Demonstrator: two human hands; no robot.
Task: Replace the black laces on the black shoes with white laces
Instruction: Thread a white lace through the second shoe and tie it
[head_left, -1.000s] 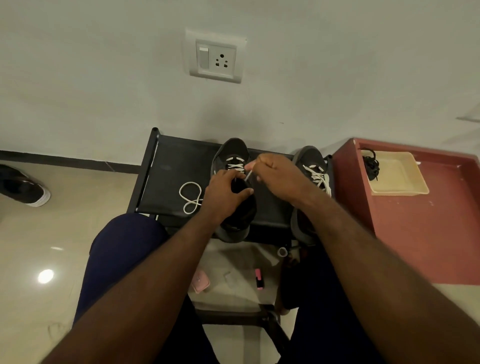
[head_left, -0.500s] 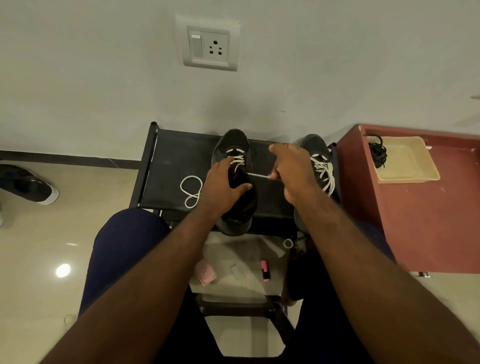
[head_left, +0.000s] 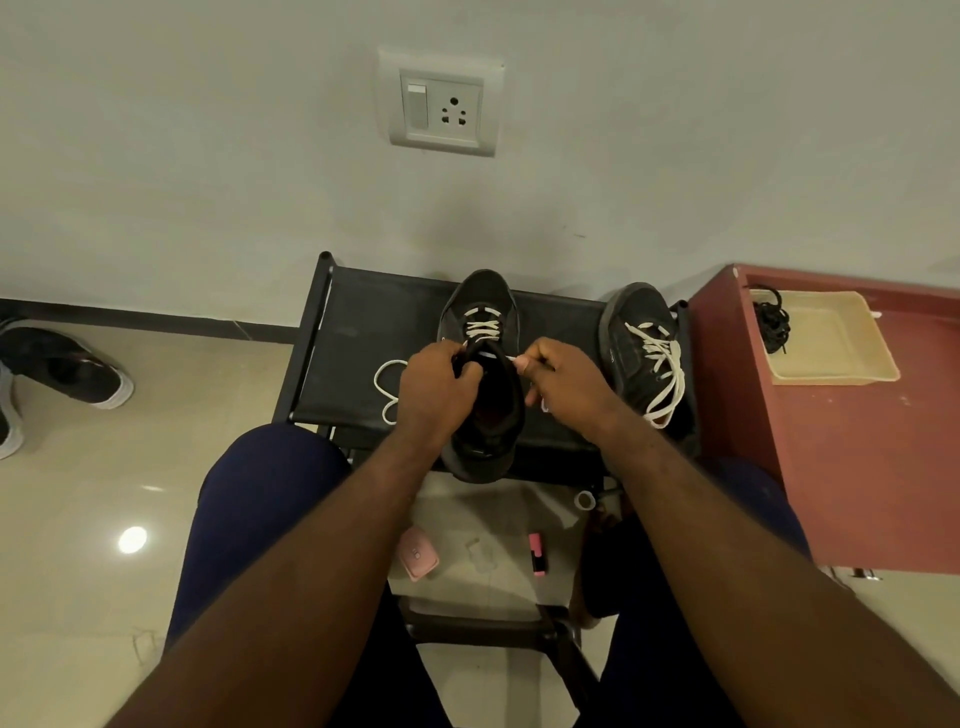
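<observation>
Two black shoes sit on the dark tabletop (head_left: 363, 322). My left hand (head_left: 436, 387) curls round the top edge of the middle shoe (head_left: 483, 296). My right hand (head_left: 566, 384) pinches the tip of its white lace (head_left: 484, 328), just beside the shoe. A loop of lace (head_left: 387, 379) lies on the tabletop by my left hand. The right shoe (head_left: 636, 317) has a loose lace (head_left: 662, 364). The black laces (head_left: 774, 319) lie in a tan tray (head_left: 836, 364).

Our black bench (head_left: 363, 332)
On it we see a shoe (head_left: 480, 301), a second shoe (head_left: 634, 317) right of it, white lace (head_left: 389, 400) left.
</observation>
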